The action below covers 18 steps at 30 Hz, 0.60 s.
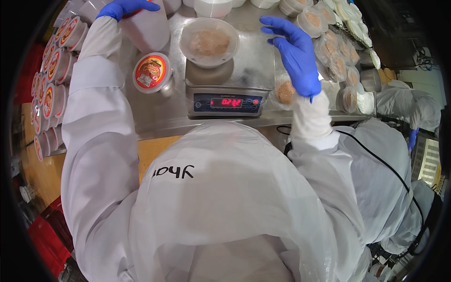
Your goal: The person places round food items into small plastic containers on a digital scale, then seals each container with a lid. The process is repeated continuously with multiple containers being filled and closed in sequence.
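Observation:
A round plastic tub (209, 42) with a portion of minced-looking food under clear film rests on the steel plate of a digital scale (229, 102), whose red display is lit. My left hand (128, 7), in a blue glove, lies on the upper edge of a tall stack of lids or tubs (148, 30) at the upper left; whether it grips cannot be told. Right of the scale, my blue-gloved right hand (294, 53) hovers with fingers apart and nothing in it. Below it is a wrapped food portion (284, 92). A round lid with a red and yellow label (151, 72) lies left of the scale.
Stacked labelled tubs (53, 67) line the left edge of the steel table (155, 123). White tubs (213, 7) stand behind the scale. Filled tubs (312, 22) and bagged portions (331, 53) crowd the right. Co-workers in white (377, 176) are close by at the right, beside a black cable.

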Motion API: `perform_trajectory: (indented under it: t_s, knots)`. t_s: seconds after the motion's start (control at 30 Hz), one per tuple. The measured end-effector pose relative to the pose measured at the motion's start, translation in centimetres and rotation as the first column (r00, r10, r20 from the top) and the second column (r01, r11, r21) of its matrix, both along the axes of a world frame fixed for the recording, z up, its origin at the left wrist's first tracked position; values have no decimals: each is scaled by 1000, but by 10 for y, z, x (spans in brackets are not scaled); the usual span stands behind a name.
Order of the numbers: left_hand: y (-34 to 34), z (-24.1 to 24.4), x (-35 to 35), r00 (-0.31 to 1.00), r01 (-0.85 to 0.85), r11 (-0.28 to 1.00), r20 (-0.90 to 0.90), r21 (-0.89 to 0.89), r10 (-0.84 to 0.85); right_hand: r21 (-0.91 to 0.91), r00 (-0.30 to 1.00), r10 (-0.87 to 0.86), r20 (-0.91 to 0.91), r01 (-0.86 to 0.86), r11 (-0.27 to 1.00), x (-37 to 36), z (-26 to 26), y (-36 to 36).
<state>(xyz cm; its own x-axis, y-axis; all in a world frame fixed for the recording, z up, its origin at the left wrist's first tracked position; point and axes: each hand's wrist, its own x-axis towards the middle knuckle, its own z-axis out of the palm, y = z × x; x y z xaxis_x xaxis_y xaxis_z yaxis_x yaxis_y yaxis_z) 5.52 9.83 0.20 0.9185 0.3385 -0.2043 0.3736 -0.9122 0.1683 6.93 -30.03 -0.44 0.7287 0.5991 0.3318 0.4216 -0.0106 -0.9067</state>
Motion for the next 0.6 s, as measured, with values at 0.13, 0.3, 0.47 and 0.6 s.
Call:
perform_trajectory:
  t_s: [0.13,0.3,0.47,0.6]
  knots:
    - [1,20,-17,977,-42,984,197,-171,76,96,940,-89,-330,127,987,-19,-9,14]
    - [-90,18,-38,971,221,818,197,-531,-135,171,586,18,-810,207,963,-43,-47,32]
    - [-199,-28,-45,907,410,912,96,30,-411,310,599,93,-795,270,912,-58,-72,39]
    - [-190,-17,-33,789,615,789,1,-21,-615,158,741,-186,-645,367,917,-34,-65,-23]
